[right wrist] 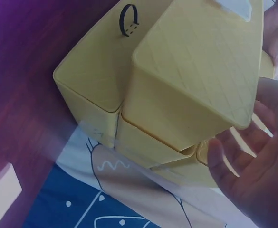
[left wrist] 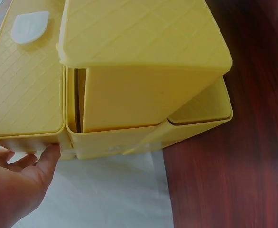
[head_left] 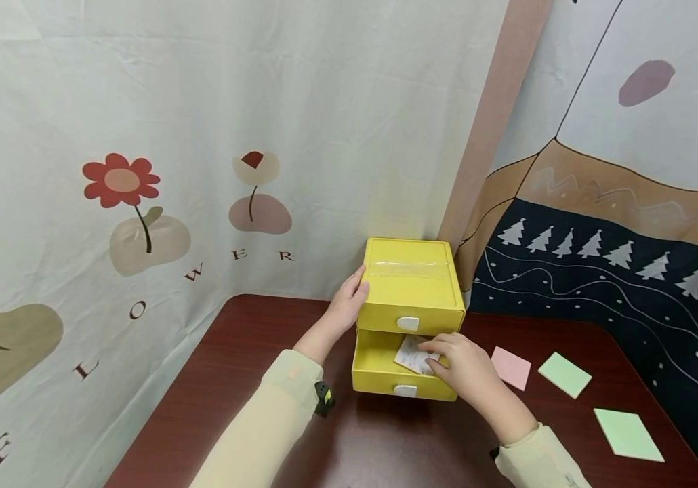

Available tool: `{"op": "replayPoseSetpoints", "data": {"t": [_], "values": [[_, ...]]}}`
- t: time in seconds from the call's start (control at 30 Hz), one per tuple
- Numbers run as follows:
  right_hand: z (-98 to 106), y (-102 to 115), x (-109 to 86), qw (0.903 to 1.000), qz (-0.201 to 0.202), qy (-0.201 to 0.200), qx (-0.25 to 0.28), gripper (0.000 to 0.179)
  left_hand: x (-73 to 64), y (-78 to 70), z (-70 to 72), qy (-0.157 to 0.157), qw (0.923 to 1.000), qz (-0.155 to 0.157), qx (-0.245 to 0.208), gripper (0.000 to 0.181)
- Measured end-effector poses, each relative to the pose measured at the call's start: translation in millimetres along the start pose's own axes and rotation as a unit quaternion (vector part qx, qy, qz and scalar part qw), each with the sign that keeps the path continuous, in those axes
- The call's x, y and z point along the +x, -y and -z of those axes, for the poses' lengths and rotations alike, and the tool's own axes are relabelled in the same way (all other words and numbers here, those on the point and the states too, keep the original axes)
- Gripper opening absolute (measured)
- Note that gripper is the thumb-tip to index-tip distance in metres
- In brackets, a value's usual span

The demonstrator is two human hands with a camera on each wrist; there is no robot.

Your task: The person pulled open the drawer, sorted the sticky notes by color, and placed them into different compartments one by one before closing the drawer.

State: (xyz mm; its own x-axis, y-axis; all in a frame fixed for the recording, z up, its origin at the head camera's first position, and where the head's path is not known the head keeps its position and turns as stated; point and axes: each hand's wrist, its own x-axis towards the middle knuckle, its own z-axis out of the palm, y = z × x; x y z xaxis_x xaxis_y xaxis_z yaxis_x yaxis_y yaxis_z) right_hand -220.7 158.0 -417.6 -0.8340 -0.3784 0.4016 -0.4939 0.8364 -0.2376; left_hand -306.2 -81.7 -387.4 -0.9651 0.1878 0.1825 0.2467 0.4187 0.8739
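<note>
Right hand (head_left: 463,362) is reaching over the right wall of the pulled-out yellow plastic lower drawer (head_left: 373,382), fingers loosely bent, thumb standing apart from them. Fingertips are sitting at the edge of a thin white card with grey patterning (head_left: 408,355); can't tell if they're touching it. Card is lying inside that drawer, skewed to the walls. Drawer is sticking out past the body, probably to give the hand room from above.

Left hand (head_left: 345,303) is resting on the left side of the yellow two-drawer box (head_left: 413,288), near the top, fingers laid along the side rather than wrapping it. Looks like bracing, so the box isn't sliding around. Upper drawer (head_left: 379,317) is sitting closed, so the lower one is staying reachable. White rounded pull tabs (head_left: 406,391) are marking both fronts.

Further right, a pink square paper pad (head_left: 511,368) and two pale green paper pads (head_left: 628,434) are lying apart on the dark red-brown wooden table (head_left: 215,400), likely spread for easy picking by the right hand.
</note>
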Motion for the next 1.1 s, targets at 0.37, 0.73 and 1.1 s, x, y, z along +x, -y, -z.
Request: {"op": "replayPoseSetpoints", "data": {"t": [0.37, 0.73, 1.1], "values": [[7.7, -11.7, -18.4, 0.9934, 0.003, -0.104, 0.048, 0.026, 0.3, 0.7, 1.7, -0.052, 0.9970, 0.036, -0.046, 0.050], [11.3, -43.3, -37.6, 0.9919, -0.058, -0.107, 0.036, 0.026, -1.2, 1.4, 19.4, 0.042, 0.9914, 0.078, -0.096, 0.057], [7.2, -101.4, -51.5, 0.9866, -0.159, -0.001, 0.037, 0.042, -4.7, 9.0, 17.7, 0.067, 0.9840, 0.070, -0.149, 0.058]]}}
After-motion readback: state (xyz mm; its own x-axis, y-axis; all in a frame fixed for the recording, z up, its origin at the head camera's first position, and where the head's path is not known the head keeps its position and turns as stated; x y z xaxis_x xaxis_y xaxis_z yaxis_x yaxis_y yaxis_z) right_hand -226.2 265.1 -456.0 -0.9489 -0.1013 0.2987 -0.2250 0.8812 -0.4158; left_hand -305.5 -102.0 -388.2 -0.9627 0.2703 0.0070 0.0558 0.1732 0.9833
